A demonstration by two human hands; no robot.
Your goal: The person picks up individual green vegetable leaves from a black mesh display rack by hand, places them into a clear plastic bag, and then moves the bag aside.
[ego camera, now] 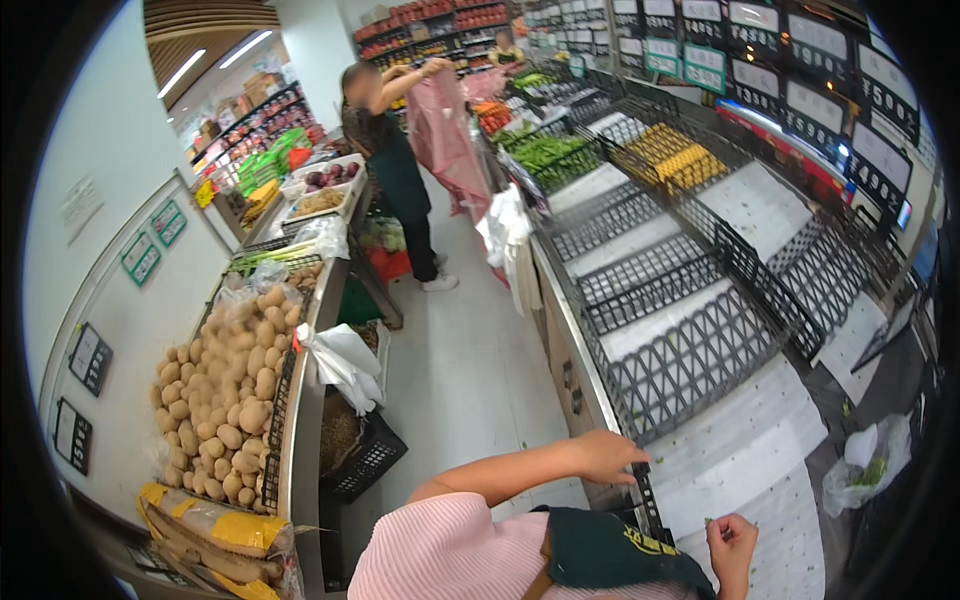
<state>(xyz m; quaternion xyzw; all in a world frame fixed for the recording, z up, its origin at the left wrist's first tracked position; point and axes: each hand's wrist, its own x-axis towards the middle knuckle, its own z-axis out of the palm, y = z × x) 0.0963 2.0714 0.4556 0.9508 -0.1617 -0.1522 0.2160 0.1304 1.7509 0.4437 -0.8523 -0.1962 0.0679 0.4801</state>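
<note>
My left hand (609, 456) reaches over the metal edge of the produce stand, beside the rim of a black plastic crate (646, 499); its fingers are apart and nothing shows in them. My right hand (732, 541) is curled above a white perforated liner sheet (787, 517), and a small green leaf scrap (708, 521) shows at its fingertips. Small green bits lie scattered on the liners. Beyond my hands, black mesh crate dividers (697, 360) stand between more white liners.
Potatoes (225, 397) fill a stand at left, with wrapped root vegetables (217, 532) in front. A co-worker (390, 150) in the aisle holds up a pink sheet (450, 135). White plastic bags (341, 364) hang from the left stand. A clear bag with greens (866, 465) lies at right.
</note>
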